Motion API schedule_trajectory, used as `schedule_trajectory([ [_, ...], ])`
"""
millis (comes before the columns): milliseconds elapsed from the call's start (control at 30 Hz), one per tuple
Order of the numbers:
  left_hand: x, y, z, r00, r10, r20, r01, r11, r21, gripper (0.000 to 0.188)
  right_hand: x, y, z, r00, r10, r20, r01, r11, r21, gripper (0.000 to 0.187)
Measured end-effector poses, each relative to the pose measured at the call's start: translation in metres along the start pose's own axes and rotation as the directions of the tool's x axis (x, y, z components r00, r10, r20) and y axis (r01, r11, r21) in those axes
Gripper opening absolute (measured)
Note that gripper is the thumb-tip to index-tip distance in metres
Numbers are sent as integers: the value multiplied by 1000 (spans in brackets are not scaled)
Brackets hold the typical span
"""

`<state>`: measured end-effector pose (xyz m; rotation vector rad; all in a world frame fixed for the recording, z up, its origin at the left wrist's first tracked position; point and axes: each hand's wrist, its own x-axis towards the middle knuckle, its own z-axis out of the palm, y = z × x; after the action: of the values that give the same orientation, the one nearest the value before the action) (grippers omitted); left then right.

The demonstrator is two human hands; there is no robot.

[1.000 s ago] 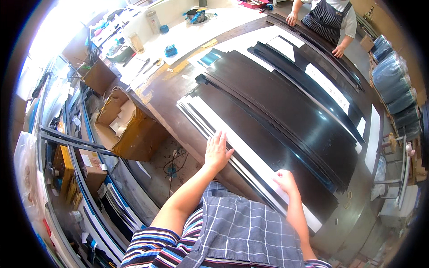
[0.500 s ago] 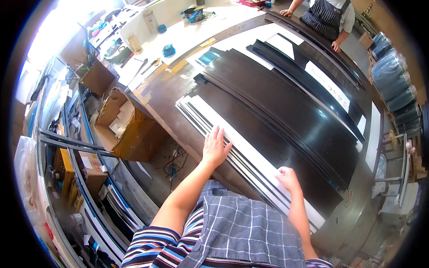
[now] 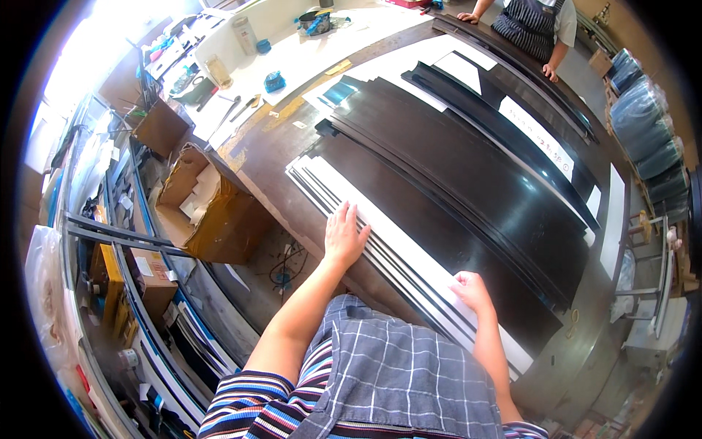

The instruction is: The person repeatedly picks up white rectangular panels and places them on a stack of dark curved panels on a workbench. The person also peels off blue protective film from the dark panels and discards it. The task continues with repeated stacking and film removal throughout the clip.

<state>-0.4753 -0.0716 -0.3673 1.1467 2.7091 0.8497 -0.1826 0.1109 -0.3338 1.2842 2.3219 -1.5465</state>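
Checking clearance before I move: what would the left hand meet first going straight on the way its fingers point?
The left hand lies on the white strips; past their far edge, it would probably meet the black sheet first, though heights are unclear.

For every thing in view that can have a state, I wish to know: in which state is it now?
Left hand: fingers extended, resting on the white strips
Right hand: fingers curled, at the top strip; grip unclear
White strips: stacked, edges staggered
Black sheets: lying flat, overlapping
Cardboard box: open, pieces inside
Bundles: wrapped in plastic, piled
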Motion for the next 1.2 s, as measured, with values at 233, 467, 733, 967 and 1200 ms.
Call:
schedule_trajectory([
  [233,14,-9,-6,1000,1,-12,-1,999,46,60,5,12,3,1000,16,-21,-16,1000,-1,20],
  [467,51,-49,-15,997,14,-79,-2,988,154,44,5,8,3,999,-9,-33,8,999,-47,21],
  [733,73,-45,-29,997,-67,44,58,980,190,37,1,-2,2,998,45,-48,-51,991,-126,25],
  [967,76,-40,-28,997,-83,10,78,968,240,42,-45,33,-51,971,235,31,-222,948,-228,30],
  [1200,80,-37,-29,992,-118,33,105,958,266,45,-66,51,-57,941,337,-22,-332,913,-238,30],
])
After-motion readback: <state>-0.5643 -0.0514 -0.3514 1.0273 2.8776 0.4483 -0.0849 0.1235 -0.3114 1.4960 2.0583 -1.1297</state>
